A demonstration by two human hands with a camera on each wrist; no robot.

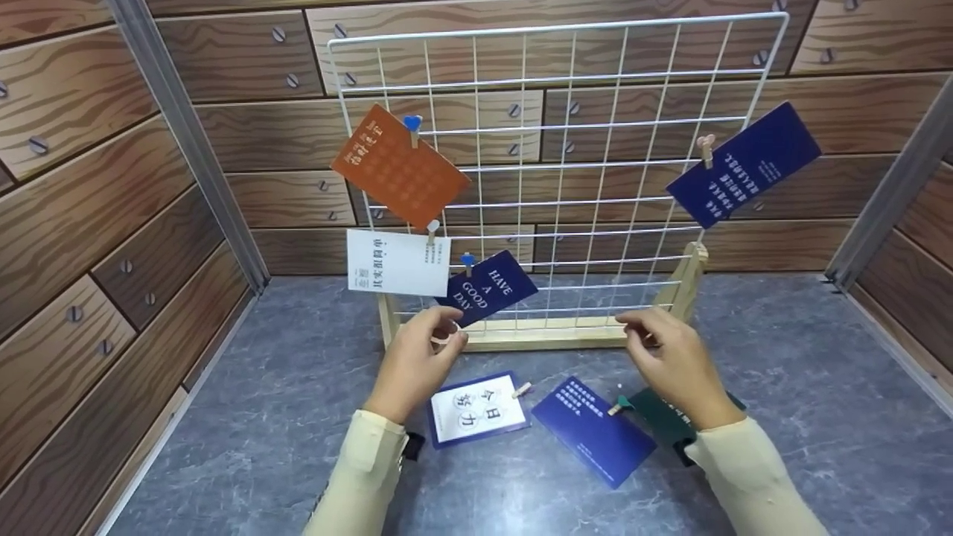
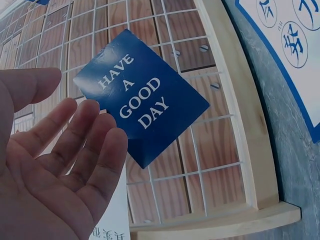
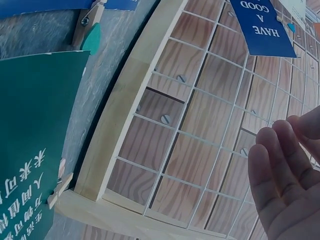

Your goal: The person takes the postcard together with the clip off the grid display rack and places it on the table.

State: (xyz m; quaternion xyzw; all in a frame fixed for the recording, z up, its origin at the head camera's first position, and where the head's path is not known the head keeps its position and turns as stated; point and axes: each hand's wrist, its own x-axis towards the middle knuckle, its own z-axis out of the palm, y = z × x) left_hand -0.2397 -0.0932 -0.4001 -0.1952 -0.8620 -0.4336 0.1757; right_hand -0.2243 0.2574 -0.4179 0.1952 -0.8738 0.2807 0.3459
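Observation:
My left hand (image 1: 421,365), its fingers loosely bent and holding nothing, is just in front of the dark blue "HAVE A GOOD DAY" card (image 1: 488,286). That card hangs on the white wire grid (image 1: 573,123) by a clothespin with a blue heart (image 1: 467,260). In the left wrist view the thumb stands apart from the fingers (image 2: 107,150), beside the card (image 2: 165,125). My right hand (image 1: 674,357) hovers before the grid's lower right, also with nothing in it. Higher on the grid are an orange card (image 1: 402,175), a white card (image 1: 394,260) and another blue card (image 1: 752,164), all with clothespins.
The grid stands in a wooden base (image 1: 551,339). On the grey marbled table (image 1: 298,417) lie a blue-bordered white card (image 1: 476,413), a blue card (image 1: 588,435) and a dark green card (image 1: 659,417), with small clothespins. Wood-patterned walls (image 1: 97,223) enclose the sides and back.

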